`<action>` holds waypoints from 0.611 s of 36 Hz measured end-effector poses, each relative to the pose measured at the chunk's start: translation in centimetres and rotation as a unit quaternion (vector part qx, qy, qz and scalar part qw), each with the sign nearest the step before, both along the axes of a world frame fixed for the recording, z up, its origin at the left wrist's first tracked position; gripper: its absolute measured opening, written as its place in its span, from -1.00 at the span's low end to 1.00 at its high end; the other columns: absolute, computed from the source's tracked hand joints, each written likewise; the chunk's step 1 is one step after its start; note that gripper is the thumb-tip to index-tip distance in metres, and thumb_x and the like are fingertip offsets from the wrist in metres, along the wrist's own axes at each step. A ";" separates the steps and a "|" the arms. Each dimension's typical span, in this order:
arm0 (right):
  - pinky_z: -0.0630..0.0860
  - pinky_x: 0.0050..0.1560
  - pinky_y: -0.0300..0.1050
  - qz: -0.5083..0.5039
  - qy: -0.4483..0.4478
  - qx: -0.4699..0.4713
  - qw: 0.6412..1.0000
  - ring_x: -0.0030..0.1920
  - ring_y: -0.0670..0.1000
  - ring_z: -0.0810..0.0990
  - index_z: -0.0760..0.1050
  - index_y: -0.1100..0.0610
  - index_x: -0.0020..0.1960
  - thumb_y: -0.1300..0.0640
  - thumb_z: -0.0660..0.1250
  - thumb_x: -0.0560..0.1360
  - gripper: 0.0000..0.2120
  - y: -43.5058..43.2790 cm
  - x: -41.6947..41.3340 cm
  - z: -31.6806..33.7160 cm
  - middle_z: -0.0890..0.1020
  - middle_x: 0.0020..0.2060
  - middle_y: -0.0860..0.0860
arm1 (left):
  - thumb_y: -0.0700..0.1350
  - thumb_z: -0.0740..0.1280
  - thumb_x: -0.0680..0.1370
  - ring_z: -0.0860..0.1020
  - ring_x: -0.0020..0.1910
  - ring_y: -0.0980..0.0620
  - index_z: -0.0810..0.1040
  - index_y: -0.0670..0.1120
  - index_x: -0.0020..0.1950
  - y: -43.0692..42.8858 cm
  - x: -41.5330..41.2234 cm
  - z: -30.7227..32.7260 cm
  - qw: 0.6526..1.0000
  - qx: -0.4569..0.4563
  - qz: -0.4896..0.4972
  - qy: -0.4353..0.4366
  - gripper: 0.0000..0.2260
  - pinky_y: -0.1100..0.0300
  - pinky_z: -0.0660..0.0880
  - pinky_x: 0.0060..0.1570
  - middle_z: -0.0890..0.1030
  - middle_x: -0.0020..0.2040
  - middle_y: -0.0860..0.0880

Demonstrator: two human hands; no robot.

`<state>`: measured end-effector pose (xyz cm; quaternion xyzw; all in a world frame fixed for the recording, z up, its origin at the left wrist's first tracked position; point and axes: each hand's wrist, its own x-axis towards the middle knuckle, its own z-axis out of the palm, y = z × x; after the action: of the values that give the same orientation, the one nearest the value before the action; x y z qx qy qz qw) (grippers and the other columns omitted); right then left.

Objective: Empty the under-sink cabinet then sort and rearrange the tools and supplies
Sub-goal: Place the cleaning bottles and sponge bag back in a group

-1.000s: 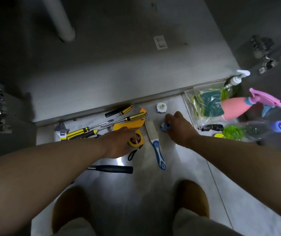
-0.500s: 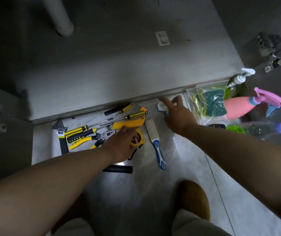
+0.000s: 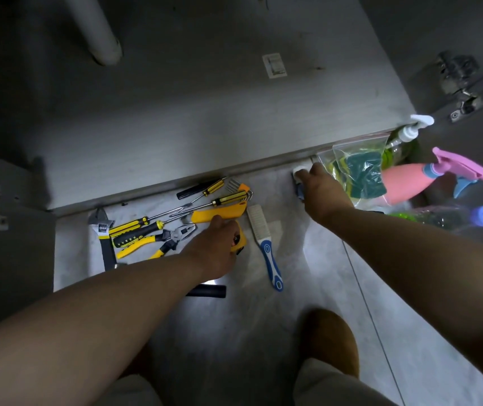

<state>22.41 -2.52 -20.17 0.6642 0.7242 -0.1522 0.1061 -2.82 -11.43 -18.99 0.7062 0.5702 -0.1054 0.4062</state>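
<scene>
Yellow tape measure (image 3: 239,240) lies on the floor among the tools, just before the cabinet edge, and the left hand (image 3: 217,247) curls over it. Hard, compact, likely weighty: grip its flat sides. The right hand (image 3: 322,191) pinches, it seems, 1 small white cap (image 3: 298,172) beside the sponge bag (image 3: 354,168); light, easily dropped.

A pale drain pipe (image 3: 99,33) stands far beyond the left hand (image 3: 217,247). A small white label (image 3: 274,65) lies well past the right hand (image 3: 319,191). A metal door hinge (image 3: 460,83) sits beyond and right of that hand. A brown slipper (image 3: 329,344) rests on grey floor tiles (image 3: 263,317), nearer than both hands.
</scene>
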 end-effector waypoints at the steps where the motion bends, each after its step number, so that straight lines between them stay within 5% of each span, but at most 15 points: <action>1: 0.58 0.16 0.08 -0.003 0.004 -0.002 1.000 0.18 0.23 0.53 0.36 0.07 0.43 0.31 0.35 0.50 -0.46 -0.2 0.1 0.1 0.38 0.25 0.18 | -0.11 0.34 0.60 0.51 0.03 -0.13 0.38 -0.08 0.20 0.1 0.0 0.1 1.000 -0.002 -0.007 0.005 -0.77 -0.03 0.52 0.08 0.31 0.27 -0.08; 6: 0.61 0.19 0.14 -0.001 0.008 -0.027 1.000 0.31 0.24 0.48 0.16 -0.14 0.55 0.21 0.33 0.55 -0.33 -1.8 -0.5 2.3 0.19 0.47 0.17 | -0.08 0.34 0.59 0.51 0.04 -0.14 0.40 -0.11 0.24 1.5 1.0 2.0 0.996 -0.027 -0.067 0.053 -0.73 -0.02 0.53 0.07 0.35 0.27 -0.13; 14: 0.46 0.33 0.02 0.133 0.070 -0.139 0.979 0.27 0.18 0.52 0.34 -0.02 0.50 0.05 0.33 0.59 -0.50 -2.2 -0.1 13.7 0.34 0.37 0.18 | -0.03 0.27 0.64 0.52 0.26 -0.13 0.41 -0.13 0.42 5.4 7.0 13.1 0.974 0.005 -0.194 0.114 -0.63 0.13 0.44 0.04 0.50 0.35 -0.16; 22: 0.42 0.27 -0.12 0.137 -0.004 -0.110 0.985 0.30 0.13 0.49 0.46 -0.01 0.43 0.06 0.33 0.58 -0.58 -5.3 0.5 27.6 0.52 0.26 0.16 | -0.06 0.32 0.60 0.56 0.26 -0.16 0.56 -0.07 0.32 4.8 9.6 26.6 0.982 0.159 -0.072 0.068 -0.70 0.08 0.52 0.20 0.59 0.31 -0.12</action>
<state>22.88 -7.77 7.41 0.5438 0.7867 -0.2120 0.2012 6.73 -6.67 7.57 0.7920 0.5539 -0.0907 0.2403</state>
